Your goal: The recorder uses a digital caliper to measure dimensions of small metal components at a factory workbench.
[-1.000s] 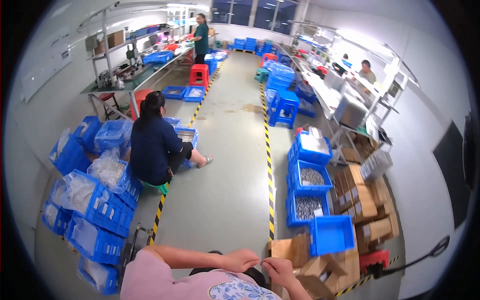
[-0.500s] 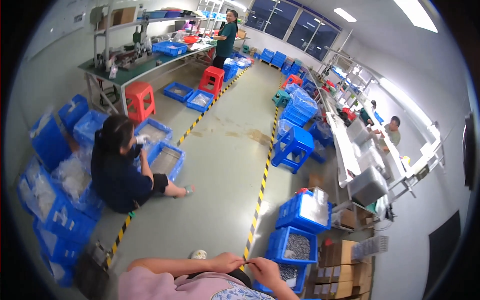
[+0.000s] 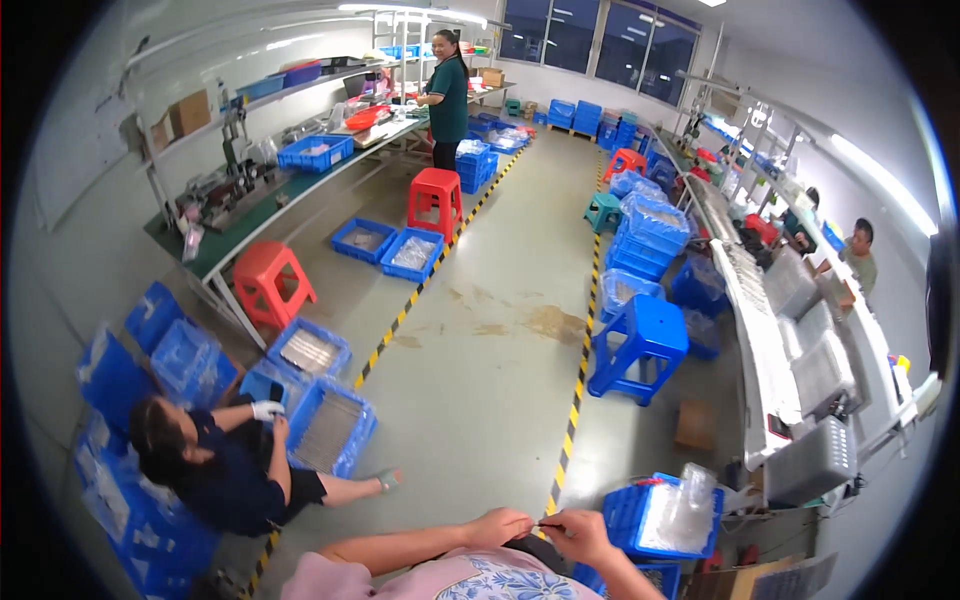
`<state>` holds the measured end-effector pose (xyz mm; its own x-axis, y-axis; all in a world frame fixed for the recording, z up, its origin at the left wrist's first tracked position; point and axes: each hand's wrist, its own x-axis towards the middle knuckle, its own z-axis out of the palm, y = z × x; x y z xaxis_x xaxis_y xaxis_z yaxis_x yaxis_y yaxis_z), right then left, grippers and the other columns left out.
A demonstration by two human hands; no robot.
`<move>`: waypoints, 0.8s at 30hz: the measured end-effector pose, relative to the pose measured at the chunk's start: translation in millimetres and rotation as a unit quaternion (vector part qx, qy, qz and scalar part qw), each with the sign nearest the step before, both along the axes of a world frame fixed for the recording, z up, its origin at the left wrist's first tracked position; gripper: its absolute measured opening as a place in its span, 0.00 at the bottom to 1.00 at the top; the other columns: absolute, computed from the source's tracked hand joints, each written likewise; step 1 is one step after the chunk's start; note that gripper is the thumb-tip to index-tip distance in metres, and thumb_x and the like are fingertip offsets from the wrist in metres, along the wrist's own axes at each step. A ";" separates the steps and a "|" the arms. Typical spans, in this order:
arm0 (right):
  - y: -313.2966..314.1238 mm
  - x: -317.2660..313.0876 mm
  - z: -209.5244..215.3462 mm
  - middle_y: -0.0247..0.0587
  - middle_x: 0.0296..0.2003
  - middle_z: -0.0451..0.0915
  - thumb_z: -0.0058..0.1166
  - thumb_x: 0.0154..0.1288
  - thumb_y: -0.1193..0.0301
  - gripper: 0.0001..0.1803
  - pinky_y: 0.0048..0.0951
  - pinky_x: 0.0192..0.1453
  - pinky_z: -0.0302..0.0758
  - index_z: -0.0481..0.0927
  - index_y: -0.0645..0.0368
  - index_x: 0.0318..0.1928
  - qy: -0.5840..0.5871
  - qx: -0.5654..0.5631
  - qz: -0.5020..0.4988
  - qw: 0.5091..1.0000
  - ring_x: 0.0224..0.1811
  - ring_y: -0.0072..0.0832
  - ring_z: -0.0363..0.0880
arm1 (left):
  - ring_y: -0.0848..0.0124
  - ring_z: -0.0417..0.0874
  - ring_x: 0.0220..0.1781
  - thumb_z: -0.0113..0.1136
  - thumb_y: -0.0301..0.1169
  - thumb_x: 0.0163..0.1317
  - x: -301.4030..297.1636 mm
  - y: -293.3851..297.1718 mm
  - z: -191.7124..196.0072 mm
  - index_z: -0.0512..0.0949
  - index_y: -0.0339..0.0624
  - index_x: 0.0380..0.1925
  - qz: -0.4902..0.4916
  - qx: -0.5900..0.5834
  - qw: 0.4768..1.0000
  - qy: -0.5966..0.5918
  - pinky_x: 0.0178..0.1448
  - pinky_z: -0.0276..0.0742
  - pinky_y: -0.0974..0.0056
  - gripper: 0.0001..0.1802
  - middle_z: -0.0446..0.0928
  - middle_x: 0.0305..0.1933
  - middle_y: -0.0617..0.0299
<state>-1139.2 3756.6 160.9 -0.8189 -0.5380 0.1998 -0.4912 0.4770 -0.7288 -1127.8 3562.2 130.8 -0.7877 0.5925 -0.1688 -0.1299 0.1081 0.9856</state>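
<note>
Two-handed handling looks in hand: the left hand (image 3: 503, 527) and right hand (image 3: 580, 534) pinch a small item (image 3: 539, 525) between them, seemingly dark, too tiny to identify; moving it calls for matched grips.

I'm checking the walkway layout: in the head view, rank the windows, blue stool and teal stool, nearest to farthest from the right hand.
1. Blue stool, on the right.
2. Teal stool, also right, farther back.
3. Windows, at the far end.
</note>
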 end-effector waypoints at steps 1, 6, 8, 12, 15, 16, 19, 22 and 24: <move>-6.5 -28.7 5.8 0.36 0.18 0.75 0.57 0.43 0.72 0.06 0.23 0.22 0.69 0.78 0.55 0.26 0.017 0.022 0.029 0.999 0.20 0.28 0.75 | 0.77 0.61 0.19 0.39 0.34 0.59 -21.8 -5.2 -0.4 0.65 0.39 0.17 0.008 0.023 0.998 -0.054 0.25 0.59 0.71 0.15 0.61 0.14 0.67; -15.7 -147.4 21.9 0.36 0.20 0.75 0.54 0.47 0.66 0.10 0.26 0.23 0.69 0.76 0.53 0.32 -0.015 0.121 0.109 0.986 0.20 0.30 0.74 | 0.83 0.53 0.16 0.38 0.36 0.61 -113.9 -2.1 -5.4 0.63 0.43 0.16 0.060 0.117 0.960 -0.248 0.19 0.49 0.77 0.16 0.55 0.15 0.74; -15.6 -187.1 15.7 0.38 0.21 0.76 0.53 0.48 0.67 0.07 0.27 0.23 0.69 0.76 0.54 0.30 -0.037 0.103 0.079 0.991 0.20 0.32 0.74 | 0.83 0.54 0.16 0.38 0.36 0.61 -156.9 3.8 -19.6 0.63 0.43 0.15 0.066 0.112 0.977 -0.171 0.19 0.49 0.77 0.17 0.56 0.15 0.74; -24.3 -288.4 -3.6 0.38 0.21 0.76 0.53 0.48 0.69 0.05 0.28 0.25 0.70 0.77 0.56 0.25 -0.030 0.098 0.056 0.993 0.21 0.34 0.74 | 0.81 0.59 0.22 0.40 0.34 0.60 -270.1 -10.5 -27.9 0.65 0.39 0.17 0.022 0.062 0.996 -0.067 0.28 0.58 0.74 0.15 0.60 0.17 0.71; -30.2 -354.3 5.0 0.38 0.21 0.75 0.53 0.47 0.70 0.06 0.28 0.27 0.70 0.75 0.56 0.28 -0.073 0.070 0.022 0.995 0.23 0.33 0.75 | 0.80 0.60 0.22 0.40 0.34 0.60 -353.7 -16.9 -26.2 0.66 0.40 0.16 -0.028 0.055 0.983 -0.171 0.28 0.59 0.74 0.16 0.62 0.17 0.71; -27.1 -377.1 7.7 0.38 0.22 0.75 0.53 0.47 0.71 0.07 0.28 0.27 0.70 0.74 0.56 0.30 -0.070 0.051 0.013 0.996 0.24 0.33 0.75 | 0.80 0.60 0.22 0.41 0.34 0.60 -385.6 -16.1 -16.3 0.66 0.40 0.16 -0.055 0.025 0.975 -0.216 0.28 0.59 0.74 0.16 0.62 0.17 0.71; -23.4 -434.2 9.8 0.41 0.23 0.74 0.50 0.51 0.69 0.07 0.31 0.28 0.69 0.73 0.55 0.31 -0.109 0.082 -0.028 0.990 0.25 0.37 0.74 | 0.81 0.58 0.22 0.40 0.34 0.60 -460.6 -16.5 -1.1 0.65 0.40 0.15 -0.096 0.020 0.977 -0.191 0.27 0.57 0.74 0.16 0.61 0.17 0.71; -29.5 -487.3 6.8 0.42 0.24 0.74 0.48 0.52 0.68 0.06 0.33 0.27 0.69 0.73 0.55 0.31 -0.077 0.047 -0.047 0.995 0.25 0.39 0.73 | 0.81 0.57 0.22 0.40 0.34 0.60 -529.2 -21.2 11.1 0.63 0.41 0.15 -0.143 -0.009 0.980 -0.140 0.27 0.57 0.74 0.16 0.60 0.18 0.72; -27.9 -531.4 4.4 0.40 0.23 0.74 0.51 0.50 0.69 0.07 0.32 0.26 0.68 0.71 0.55 0.31 -0.103 0.028 -0.071 0.992 0.25 0.37 0.73 | 0.82 0.58 0.22 0.39 0.35 0.60 -574.5 -19.7 0.2 0.63 0.41 0.16 -0.148 -0.010 0.976 -0.162 0.27 0.56 0.75 0.16 0.60 0.18 0.72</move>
